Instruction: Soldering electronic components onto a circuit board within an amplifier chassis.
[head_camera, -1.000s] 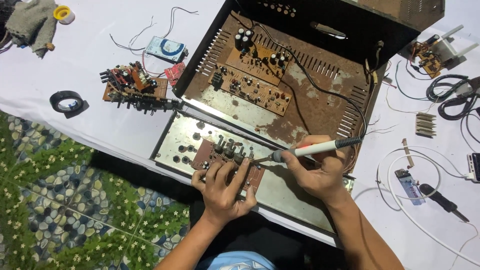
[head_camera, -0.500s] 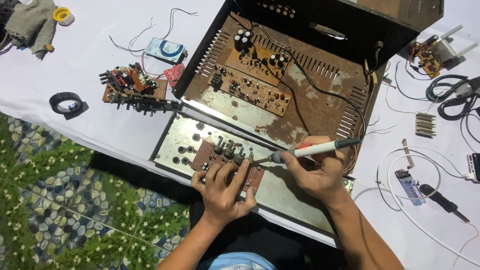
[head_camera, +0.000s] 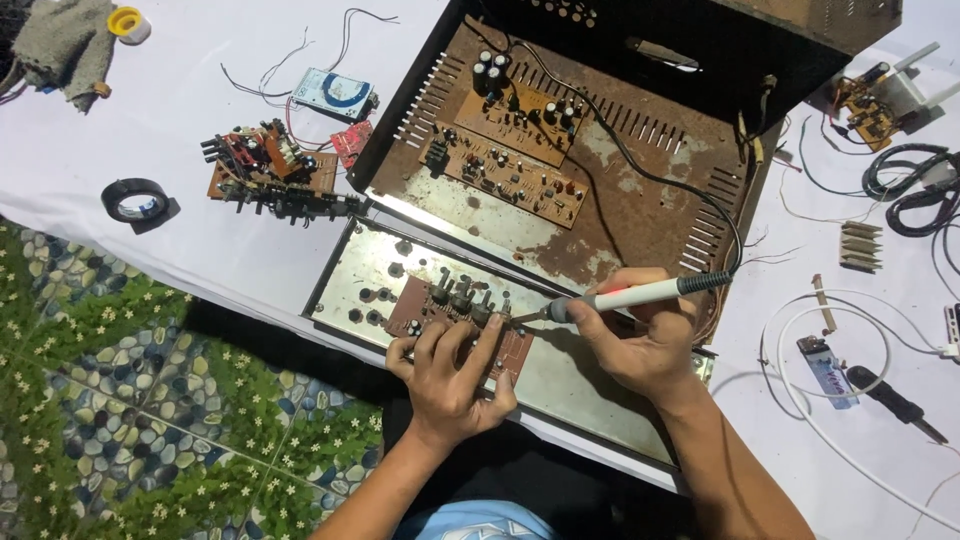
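Note:
My left hand (head_camera: 450, 375) presses down on a small brown circuit board (head_camera: 440, 305) with several knobs, which lies on the metal front panel (head_camera: 350, 285) of a rusty open chassis (head_camera: 640, 215). My right hand (head_camera: 645, 345) grips a white-handled soldering iron (head_camera: 635, 296) like a pen. Its tip touches the right end of the small board, near my left fingertips. Two larger circuit boards (head_camera: 510, 150) sit inside the chassis.
On the white cloth lie a loose board with knobs (head_camera: 270, 172), a roll of black tape (head_camera: 135, 200), a yellow-capped roll (head_camera: 128, 22), a grey cloth (head_camera: 60, 45), another board (head_camera: 870, 100), black cables (head_camera: 915, 190), white cable (head_camera: 840, 420) and a lighter (head_camera: 828, 370). Tiled floor lies at the left.

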